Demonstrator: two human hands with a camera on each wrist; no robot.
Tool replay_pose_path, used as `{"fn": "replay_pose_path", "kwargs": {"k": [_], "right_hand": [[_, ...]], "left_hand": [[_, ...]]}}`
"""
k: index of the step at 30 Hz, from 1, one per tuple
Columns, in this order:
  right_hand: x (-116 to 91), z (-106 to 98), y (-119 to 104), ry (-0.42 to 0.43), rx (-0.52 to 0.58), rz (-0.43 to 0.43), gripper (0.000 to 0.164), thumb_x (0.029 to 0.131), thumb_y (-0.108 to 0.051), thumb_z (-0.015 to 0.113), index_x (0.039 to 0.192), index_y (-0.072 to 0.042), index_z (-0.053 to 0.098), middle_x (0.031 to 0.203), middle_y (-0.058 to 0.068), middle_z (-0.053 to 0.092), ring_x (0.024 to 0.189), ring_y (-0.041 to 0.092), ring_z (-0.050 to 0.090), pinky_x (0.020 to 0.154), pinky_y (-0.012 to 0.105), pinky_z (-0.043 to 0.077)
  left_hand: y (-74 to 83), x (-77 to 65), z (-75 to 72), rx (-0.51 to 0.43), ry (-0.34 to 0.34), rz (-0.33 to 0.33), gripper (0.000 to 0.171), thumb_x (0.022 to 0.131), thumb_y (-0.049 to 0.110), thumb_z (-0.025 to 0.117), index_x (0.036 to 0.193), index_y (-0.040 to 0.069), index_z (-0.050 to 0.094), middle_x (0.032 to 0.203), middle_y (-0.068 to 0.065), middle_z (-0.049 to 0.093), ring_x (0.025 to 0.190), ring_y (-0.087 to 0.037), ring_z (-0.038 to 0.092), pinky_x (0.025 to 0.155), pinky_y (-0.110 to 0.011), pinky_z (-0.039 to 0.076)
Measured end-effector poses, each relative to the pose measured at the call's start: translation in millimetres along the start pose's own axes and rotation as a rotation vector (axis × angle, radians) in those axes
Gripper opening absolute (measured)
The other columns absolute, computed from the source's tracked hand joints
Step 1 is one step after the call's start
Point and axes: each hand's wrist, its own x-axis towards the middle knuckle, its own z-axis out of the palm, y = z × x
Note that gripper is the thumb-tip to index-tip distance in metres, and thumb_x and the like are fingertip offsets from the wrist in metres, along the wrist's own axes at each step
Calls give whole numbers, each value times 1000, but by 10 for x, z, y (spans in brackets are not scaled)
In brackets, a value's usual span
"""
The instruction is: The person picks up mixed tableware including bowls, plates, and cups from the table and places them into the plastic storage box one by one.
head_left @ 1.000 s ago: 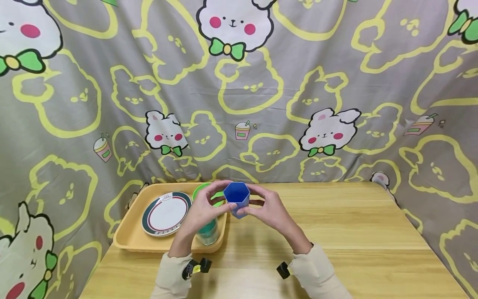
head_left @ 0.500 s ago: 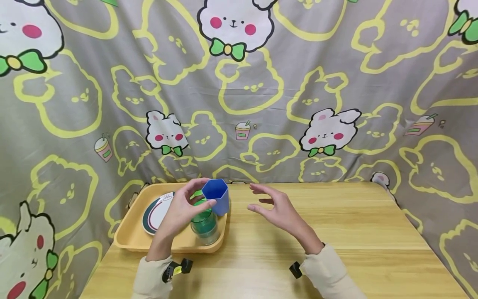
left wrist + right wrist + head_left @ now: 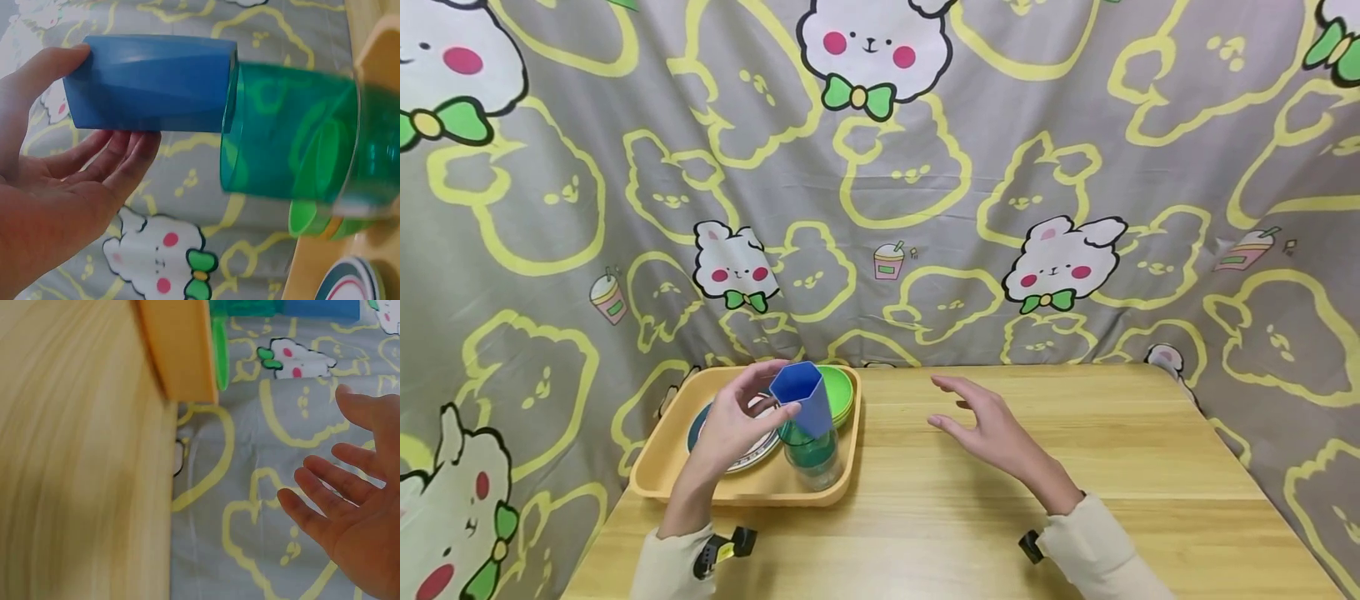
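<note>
My left hand (image 3: 733, 421) pinches a blue hexagonal cup (image 3: 814, 407) between thumb and fingertips, near the cup's upper end. The cup's mouth faces up, and it stands right above a stack of teal-green and clear tumblers (image 3: 815, 454). In the left wrist view, the lower end of the blue cup (image 3: 150, 84) meets or slightly overlaps the rim of the green tumbler (image 3: 281, 131); whether it is inside cannot be told. Out to the right, my right hand (image 3: 992, 425) hovers over the table, fingers apart and holding nothing, as the right wrist view of this hand (image 3: 356, 512) confirms.
The tumblers stand in the front right corner of a yellow-orange tray (image 3: 655, 483). Behind them are green bowls (image 3: 841, 392), and a dark-rimmed white plate (image 3: 696, 429) lies at left. The tray sits on a wooden table (image 3: 1000, 525) before a patterned curtain (image 3: 940, 250).
Both hands held the blue cup at first. The right hand let go and moved right. With the cup, the left hand moved left to above the tumblers.
</note>
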Motion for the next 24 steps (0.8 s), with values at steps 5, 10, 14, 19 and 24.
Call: {"fn": "replay_pose_path", "kwargs": {"k": [5,10,14,19,24], "right_hand": [[-111,-51,135,11,-89,-16,60,94,-30,77,146,-8,55,146,10,57,135,29,53,104,51,51],[-219,-82,239,11,-154,-11,64,97,-33,74,150,-7,50,150,12,53,139,32,48,111,55,44],[-298,-130,294,18,-204,-7,66,99,-34,71,153,-8,46,153,13,49,140,34,46,110,58,42],[-390,-213,339,43,-226,5,66,98,-32,72,152,-5,46,153,16,49,140,37,45,109,60,43],[-489,-261,395,32,-237,51,67,98,-35,72,153,-5,46,154,13,48,142,34,44,111,58,41]], "left_hand": [[-54,-33,-67,1,6,35,56,87,8,83,138,5,59,130,-14,64,118,-16,61,100,-17,48],[-118,-71,-75,31,-1,8,57,86,7,83,137,2,59,129,-16,64,119,-20,61,98,-17,49],[-159,-68,-53,57,0,-10,57,85,9,85,135,-1,59,128,-18,65,119,-30,62,98,-22,52],[-190,-61,-37,100,-19,-26,58,84,12,86,134,-1,60,128,-19,65,120,-34,62,102,-36,52],[-281,-115,-26,143,-45,-42,58,84,10,86,134,-3,61,127,-20,66,119,-36,62,101,-41,54]]}}
